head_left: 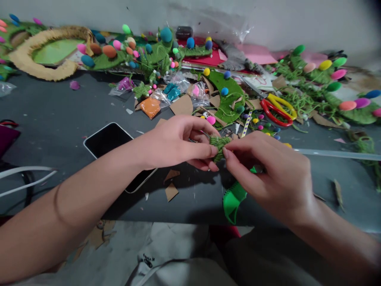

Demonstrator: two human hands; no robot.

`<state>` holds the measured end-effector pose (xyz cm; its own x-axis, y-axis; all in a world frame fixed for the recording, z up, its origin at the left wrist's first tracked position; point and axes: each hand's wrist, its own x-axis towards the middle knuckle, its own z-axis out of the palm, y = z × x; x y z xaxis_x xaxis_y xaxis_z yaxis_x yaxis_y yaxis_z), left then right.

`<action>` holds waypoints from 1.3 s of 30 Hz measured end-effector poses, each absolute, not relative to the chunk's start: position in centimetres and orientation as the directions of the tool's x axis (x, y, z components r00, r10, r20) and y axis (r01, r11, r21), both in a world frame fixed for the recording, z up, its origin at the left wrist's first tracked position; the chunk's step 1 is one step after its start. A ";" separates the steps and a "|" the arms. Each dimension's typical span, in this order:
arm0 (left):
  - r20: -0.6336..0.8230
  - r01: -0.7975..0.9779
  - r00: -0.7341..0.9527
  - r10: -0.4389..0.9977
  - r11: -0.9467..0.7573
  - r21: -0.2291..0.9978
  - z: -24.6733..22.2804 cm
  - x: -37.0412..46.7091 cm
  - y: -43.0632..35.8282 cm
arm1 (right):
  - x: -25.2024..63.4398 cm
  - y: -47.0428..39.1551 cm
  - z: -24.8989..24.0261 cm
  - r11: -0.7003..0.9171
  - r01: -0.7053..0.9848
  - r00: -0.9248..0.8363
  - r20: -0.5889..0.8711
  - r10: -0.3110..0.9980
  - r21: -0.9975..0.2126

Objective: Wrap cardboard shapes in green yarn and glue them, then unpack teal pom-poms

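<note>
Between my two hands, above the front of the table, is a small bundle of wound green yarn (219, 145). My left hand (186, 143) pinches its left side between thumb and fingers. The thumb and forefinger of my right hand (268, 171) close on its right edge. Beneath my right hand lies a bright green toothed plastic piece (233, 200), partly hidden by the hand. A phone with a dark screen (108, 137) lies under my left forearm. Beyond my right hand are scissors (276, 107) with red and yellow handles.
Along the wall lie green yarn-wrapped shapes (162, 53) with colourful pompoms and a tan ring (38, 73). Cardboard scraps (182, 105) and an orange packet (150, 107) sit mid-table. A translucent glue stick (336, 153) extends rightward. White cables (26, 171) lie at the left.
</note>
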<state>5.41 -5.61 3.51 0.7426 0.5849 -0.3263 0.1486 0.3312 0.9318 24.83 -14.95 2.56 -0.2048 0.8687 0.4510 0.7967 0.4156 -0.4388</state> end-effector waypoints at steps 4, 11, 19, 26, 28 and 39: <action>-0.318 0.139 0.733 0.602 0.325 0.935 3.3 5.4 -5.6 | 24.8 -14.9 2.5 0.421 0.800 -0.202 0.469 0.860 -0.427; -0.286 0.155 0.749 0.597 0.261 0.953 3.1 5.4 -5.3 | 24.8 -15.0 2.6 0.425 0.800 -0.216 0.457 0.863 -0.424; -0.285 0.157 0.741 0.608 0.256 0.954 3.1 5.4 -5.2 | 24.8 -15.6 2.7 0.386 0.798 -0.172 0.439 0.882 -0.462; -0.294 0.171 0.755 0.586 0.258 0.951 3.1 5.3 -5.2 | 24.7 -15.6 2.6 0.409 0.807 -0.198 0.457 0.867 -0.426; -0.304 0.177 0.745 0.594 0.264 0.948 3.1 5.3 -5.2 | 24.8 -15.7 2.6 0.404 0.812 -0.199 0.451 0.870 -0.421; -0.316 0.183 0.725 0.612 0.272 0.945 3.1 5.2 -5.1 | 25.3 -16.1 3.3 0.320 0.850 -0.141 0.405 0.903 -0.417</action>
<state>5.25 -5.09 3.12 0.7252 0.6116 -0.3164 0.1826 0.2723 0.9447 25.32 -16.06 3.26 -0.1412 0.9033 0.4051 0.8505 0.3201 -0.4174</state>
